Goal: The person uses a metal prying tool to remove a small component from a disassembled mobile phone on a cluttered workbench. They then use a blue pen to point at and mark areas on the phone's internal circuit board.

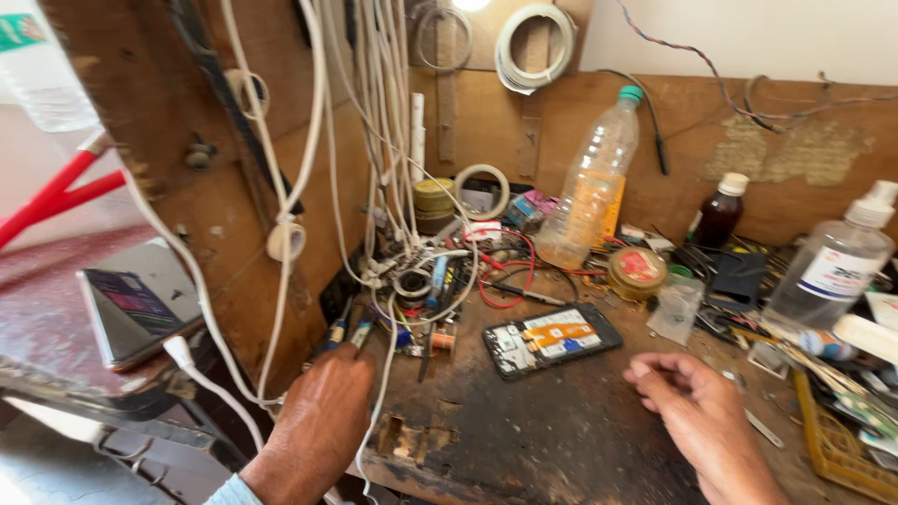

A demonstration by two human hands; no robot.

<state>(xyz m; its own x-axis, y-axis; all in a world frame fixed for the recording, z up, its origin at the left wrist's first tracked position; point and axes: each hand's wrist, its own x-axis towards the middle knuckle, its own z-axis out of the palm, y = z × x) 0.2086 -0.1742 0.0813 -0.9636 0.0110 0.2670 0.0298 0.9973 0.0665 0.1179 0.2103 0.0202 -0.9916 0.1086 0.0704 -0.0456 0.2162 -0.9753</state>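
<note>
Hands of one person rest low over a cluttered, scorched wooden tabletop (561,440). The left hand (323,407) reaches toward the tabletop's left edge, knuckles up, fingers curled down among hanging white cables (379,140) and a cluster of small tools with blue handles (348,332); whether it grips anything I cannot tell. The right hand (687,397) lies on the tabletop to the right, fingers loosely curled inward, holding nothing I can make out. Between the hands and a little farther back, a phone with its back cover off (550,339) lies flat, its orange and white insides showing. Behind it stand a clear plastic bottle with a green cap (594,182), a small dark brown bottle (718,213) and a round tin with a red lid (637,270). At far right stands a clear pump bottle (835,266). Off the tabletop to the left, another phone (140,299) lies on a lower surface.
</note>
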